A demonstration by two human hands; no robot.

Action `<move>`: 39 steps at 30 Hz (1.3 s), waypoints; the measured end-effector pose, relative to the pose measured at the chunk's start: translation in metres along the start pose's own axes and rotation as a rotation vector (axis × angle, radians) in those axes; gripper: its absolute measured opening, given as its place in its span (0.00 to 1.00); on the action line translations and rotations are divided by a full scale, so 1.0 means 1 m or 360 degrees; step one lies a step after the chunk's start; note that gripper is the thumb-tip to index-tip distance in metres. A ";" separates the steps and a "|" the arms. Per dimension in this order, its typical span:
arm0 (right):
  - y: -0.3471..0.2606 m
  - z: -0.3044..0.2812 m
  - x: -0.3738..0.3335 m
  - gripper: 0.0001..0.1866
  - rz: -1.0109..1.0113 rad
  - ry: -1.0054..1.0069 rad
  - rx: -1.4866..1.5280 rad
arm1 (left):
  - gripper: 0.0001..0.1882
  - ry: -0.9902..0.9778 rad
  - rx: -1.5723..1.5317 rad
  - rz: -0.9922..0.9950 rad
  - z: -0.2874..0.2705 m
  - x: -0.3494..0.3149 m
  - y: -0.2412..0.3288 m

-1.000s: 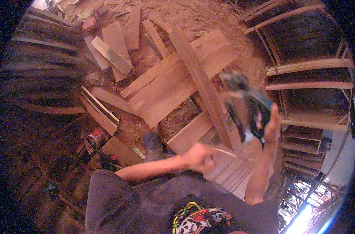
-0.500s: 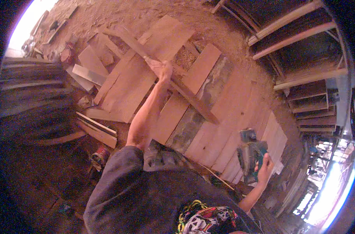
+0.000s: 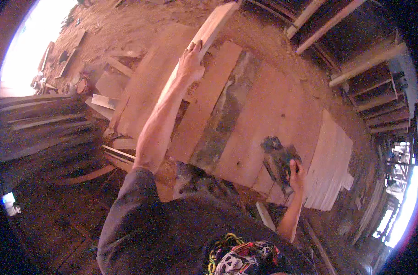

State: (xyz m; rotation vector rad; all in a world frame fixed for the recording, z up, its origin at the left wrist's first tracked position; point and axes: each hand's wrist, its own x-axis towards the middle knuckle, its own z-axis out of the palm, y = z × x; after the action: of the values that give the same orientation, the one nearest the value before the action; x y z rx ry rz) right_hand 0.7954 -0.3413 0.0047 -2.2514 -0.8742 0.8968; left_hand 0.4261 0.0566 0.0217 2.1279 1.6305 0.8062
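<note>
My left hand (image 3: pixel 190 64) is closed around a narrow wooden plank (image 3: pixel 214 28), which points away from me toward the far edge of the boards. Part of the plank is hidden behind my hand and forearm. My right hand (image 3: pixel 299 176) grips the handle of a dark power tool, which looks like an electric planer (image 3: pixel 278 160). The tool is over the flat wooden boards (image 3: pixel 268 110) at the right. Whether its base touches them I cannot tell.
Wood shavings (image 3: pixel 140 13) cover the ground at the far side. A rack of wooden beams (image 3: pixel 369 66) stands at the far right. Several offcuts (image 3: pixel 104 101) lie at the left beside dark corrugated sheeting (image 3: pixel 39 123). A pale stack of boards (image 3: pixel 330 160) sits right of the tool.
The plank has swung from lying diagonally across the boards to pointing away from me, still in my left hand. My right hand and the planer have shifted left and farther away.
</note>
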 end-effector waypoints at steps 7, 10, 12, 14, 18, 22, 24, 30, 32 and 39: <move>-0.054 -0.002 0.046 0.34 -0.0357 -0.0430 -0.0317 | 0.40 -0.0377 0.0339 -0.0178 0.081 -0.019 -0.019; -0.043 0.029 0.080 0.31 -0.0667 -0.0348 -0.0263 | 0.40 -0.0391 0.0459 -0.0239 0.118 -0.023 -0.043; -0.024 0.041 0.108 0.30 -0.0705 -0.0416 -0.0303 | 0.41 -0.0402 0.0387 -0.0361 0.127 -0.031 -0.040; -0.025 0.048 0.117 0.29 -0.0736 -0.0494 -0.0247 | 0.42 -0.0434 0.0278 -0.0454 0.124 -0.036 -0.041; -0.035 0.055 0.115 0.29 -0.0579 -0.0592 0.0033 | 0.42 -0.0402 0.0304 -0.0444 0.117 -0.039 -0.049; -0.071 0.042 0.106 0.30 -0.0510 -0.0662 0.0056 | 0.35 -0.0241 0.0492 -0.0308 0.115 -0.030 -0.055; -0.054 0.043 0.117 0.31 -0.0539 -0.0697 0.0059 | 0.34 -0.0181 0.0471 -0.0210 0.111 -0.034 -0.067; -0.062 0.044 0.120 0.32 -0.0520 -0.0665 0.0020 | 0.35 -0.0191 0.0463 -0.0146 0.121 -0.035 -0.077; -0.057 0.044 0.125 0.32 -0.0517 -0.0660 0.0025 | 0.35 -0.0172 0.0491 -0.0019 0.120 -0.030 -0.087; -0.050 0.047 0.136 0.31 -0.0549 -0.0751 0.0050 | 0.37 -0.0207 0.0591 0.0171 0.106 -0.034 -0.105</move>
State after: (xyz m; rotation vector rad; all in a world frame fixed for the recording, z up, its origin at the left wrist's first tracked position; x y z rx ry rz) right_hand 0.8193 -0.1979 -0.0413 -1.8033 -1.3927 1.2798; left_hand 0.4058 0.0614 -0.1299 2.4777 1.7150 0.4046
